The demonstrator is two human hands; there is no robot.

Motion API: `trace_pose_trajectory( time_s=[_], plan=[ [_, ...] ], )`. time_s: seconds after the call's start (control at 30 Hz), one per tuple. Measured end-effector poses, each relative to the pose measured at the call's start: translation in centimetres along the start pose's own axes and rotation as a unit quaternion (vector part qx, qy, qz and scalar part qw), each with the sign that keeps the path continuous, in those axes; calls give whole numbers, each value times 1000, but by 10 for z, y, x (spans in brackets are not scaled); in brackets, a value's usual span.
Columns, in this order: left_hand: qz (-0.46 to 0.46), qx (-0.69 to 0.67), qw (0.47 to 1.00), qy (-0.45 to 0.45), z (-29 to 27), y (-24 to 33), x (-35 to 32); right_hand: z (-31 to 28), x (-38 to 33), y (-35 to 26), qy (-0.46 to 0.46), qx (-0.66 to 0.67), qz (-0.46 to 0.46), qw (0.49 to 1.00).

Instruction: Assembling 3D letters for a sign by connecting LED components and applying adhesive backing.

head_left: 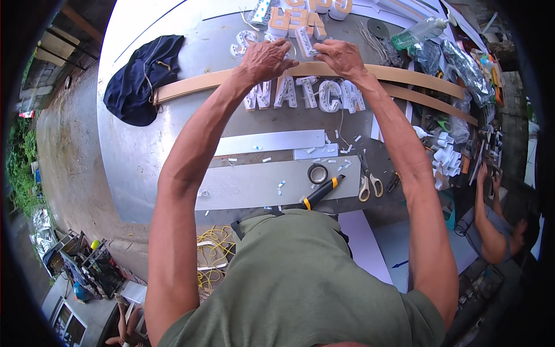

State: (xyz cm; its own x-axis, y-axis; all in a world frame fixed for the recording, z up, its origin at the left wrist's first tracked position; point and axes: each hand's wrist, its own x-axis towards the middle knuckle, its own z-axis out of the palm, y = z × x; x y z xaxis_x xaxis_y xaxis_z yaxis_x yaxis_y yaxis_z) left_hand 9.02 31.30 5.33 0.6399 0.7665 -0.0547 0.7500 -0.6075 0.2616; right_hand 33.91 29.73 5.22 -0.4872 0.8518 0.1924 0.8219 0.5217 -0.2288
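A dark blue cloth bundle (pixel 141 78) lay at the far left of your grey metal table (pixel 144 150). Your left hand (pixel 267 59) pressed on a white moulded letter piece (pixel 305 41), fingers curled together over it. Your right hand (pixel 341 56) gripped the same piece from the right, fingers clamped on it, just beyond the long curved tan wooden strip (pixel 404 74). Nearer, orange-handled scissors (pixel 370 186) rested.

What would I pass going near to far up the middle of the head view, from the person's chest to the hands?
Utility knife with yellow-and-black handle → roll of tape → grey flat strip → row of white block letters → long curved wooden strip → left hand and right hand side by side.
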Motion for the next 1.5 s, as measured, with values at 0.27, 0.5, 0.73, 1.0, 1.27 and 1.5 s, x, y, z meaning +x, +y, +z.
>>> trace_pose_trajectory(
  time_s=[0.27, 0.5, 0.73, 1.0, 1.27, 1.5],
  plan=[
    [20, 27, 992, -124, 19, -21, 17, 27, 23, 3, -19, 43, -16, 999],
    [14, 0, 995, -100, 17, -22, 13, 47, 30, -10, -21, 97, 26, 995],
    [42, 24, 998, -38, 14, -25, 2, 50, 31, -11, -59, 86, 39, 994],
    [-60, -5, 970, 235, -4, -45, -16, 38, 38, -14, -49, 71, -9, 996],
    [-51, 45, 996, 61, 1, -75, -1, 57, 51, -19, -69, 40, -26, 996],
    [-63, 71, 995, 31, 16, -80, 4, 51, 35, -9, -88, 45, -5, 995]
  ],
)
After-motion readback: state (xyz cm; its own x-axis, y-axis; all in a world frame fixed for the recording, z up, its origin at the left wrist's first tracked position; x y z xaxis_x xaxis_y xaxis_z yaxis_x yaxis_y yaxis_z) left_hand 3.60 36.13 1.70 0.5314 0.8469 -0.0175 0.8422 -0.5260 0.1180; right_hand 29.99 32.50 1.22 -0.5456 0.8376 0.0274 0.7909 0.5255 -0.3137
